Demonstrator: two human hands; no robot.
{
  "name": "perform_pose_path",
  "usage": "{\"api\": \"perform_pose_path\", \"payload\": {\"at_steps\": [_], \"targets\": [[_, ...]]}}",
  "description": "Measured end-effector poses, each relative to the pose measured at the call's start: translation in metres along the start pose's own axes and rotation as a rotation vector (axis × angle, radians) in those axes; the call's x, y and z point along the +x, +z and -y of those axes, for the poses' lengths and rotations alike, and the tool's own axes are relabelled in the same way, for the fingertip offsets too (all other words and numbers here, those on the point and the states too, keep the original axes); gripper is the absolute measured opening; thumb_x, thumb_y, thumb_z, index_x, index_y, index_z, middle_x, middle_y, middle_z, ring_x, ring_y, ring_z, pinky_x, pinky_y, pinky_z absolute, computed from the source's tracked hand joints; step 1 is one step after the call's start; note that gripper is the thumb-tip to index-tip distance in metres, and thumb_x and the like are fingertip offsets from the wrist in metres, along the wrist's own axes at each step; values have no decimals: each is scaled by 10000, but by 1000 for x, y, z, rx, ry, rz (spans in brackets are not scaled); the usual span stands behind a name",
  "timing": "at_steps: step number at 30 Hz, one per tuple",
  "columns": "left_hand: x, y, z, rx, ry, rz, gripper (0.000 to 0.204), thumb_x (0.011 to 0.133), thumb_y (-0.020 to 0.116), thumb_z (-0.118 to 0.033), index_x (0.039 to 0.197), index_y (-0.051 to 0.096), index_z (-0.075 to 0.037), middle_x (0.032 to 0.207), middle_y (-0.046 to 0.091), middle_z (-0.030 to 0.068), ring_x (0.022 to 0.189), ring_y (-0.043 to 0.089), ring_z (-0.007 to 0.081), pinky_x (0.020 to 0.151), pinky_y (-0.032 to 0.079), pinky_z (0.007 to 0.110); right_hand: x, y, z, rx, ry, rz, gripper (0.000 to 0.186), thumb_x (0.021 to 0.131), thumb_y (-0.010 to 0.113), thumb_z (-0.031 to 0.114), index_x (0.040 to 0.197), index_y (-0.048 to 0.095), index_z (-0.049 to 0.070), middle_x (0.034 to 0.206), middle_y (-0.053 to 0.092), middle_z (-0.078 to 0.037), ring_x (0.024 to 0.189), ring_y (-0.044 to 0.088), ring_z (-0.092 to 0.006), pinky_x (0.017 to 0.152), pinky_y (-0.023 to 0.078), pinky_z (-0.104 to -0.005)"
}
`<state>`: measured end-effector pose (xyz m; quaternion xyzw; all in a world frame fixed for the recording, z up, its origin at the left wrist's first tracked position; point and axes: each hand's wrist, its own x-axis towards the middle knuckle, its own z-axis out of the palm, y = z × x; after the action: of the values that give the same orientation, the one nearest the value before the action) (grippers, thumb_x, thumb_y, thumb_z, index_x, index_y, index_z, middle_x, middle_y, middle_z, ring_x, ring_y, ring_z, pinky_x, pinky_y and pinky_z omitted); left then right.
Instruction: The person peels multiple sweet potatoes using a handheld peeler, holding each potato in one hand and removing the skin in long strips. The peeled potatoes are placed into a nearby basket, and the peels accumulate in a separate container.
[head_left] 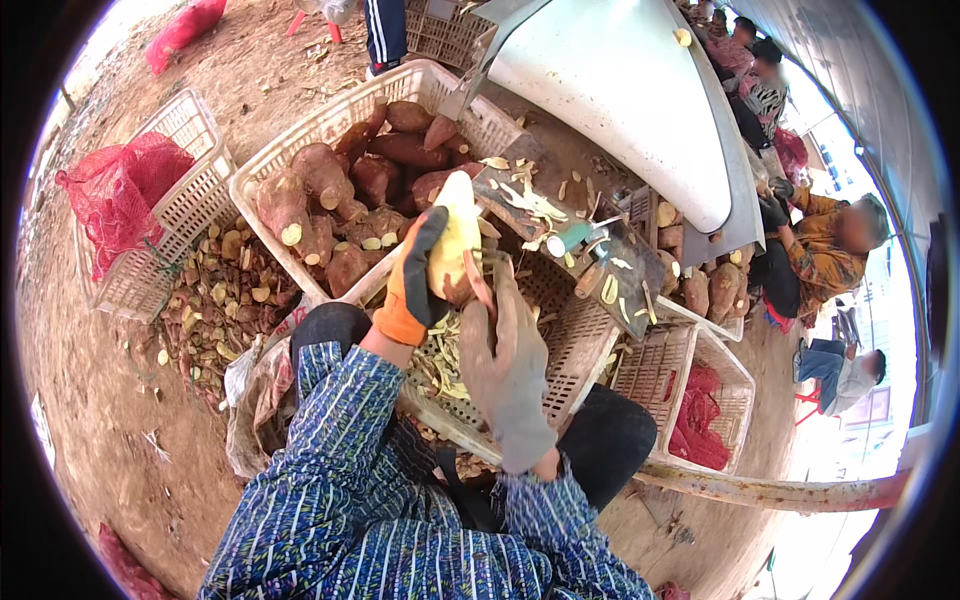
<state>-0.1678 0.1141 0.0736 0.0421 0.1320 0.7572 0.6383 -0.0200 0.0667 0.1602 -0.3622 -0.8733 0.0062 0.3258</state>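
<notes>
My left hand (410,287), in an orange and black glove, grips a large sweet potato (456,240) from its left side. Most of its flesh shows pale yellow, while brown skin stays on the lower end. Close against that end is my right hand (508,360), in a grey glove, its fingers bent. A reddish strip of peel (478,279) hangs by its fingertips; any tool in that hand is hidden. Under my hands, a plastic crate (575,375) between my knees holds yellowish peelings (440,360).
Unpeeled sweet potatoes (325,175) fill a white crate ahead. A peel-strewn board (640,265) at right bears a green-handled tool (568,240). Beyond stands a metal chute (610,90). Scraps (225,290) heap at left beside a crate with red netting (130,185). A co-worker (830,245) sits right.
</notes>
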Motion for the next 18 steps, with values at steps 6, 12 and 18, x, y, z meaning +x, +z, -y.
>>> {"api": "perform_pose_path", "payload": {"at_steps": [6,12,18], "targets": [[13,-2,-3,56,80,-66,405,989,586,-380,1209,593,-40,1046,694,124,926,684,274,853,569,445,-39,11,34,416,493,253,547,975,532,149,1448,388,-86,1182,616,-327,1005,671,-429,832,552,-455],[-1,14,3,366,129,-132,273,978,625,-259,1159,589,-57,942,672,68,776,668,185,614,559,310,15,2,8,267,479,164,508,974,550,150,1432,442,-42,1155,625,-297,1023,663,-386,817,548,-434],[6,16,-1,447,215,-259,323,959,657,-292,1170,584,-57,946,663,64,798,670,196,688,561,324,-28,15,30,304,489,235,534,943,563,90,1436,419,-56,1161,615,-301,953,649,-424,771,550,-457]]}}
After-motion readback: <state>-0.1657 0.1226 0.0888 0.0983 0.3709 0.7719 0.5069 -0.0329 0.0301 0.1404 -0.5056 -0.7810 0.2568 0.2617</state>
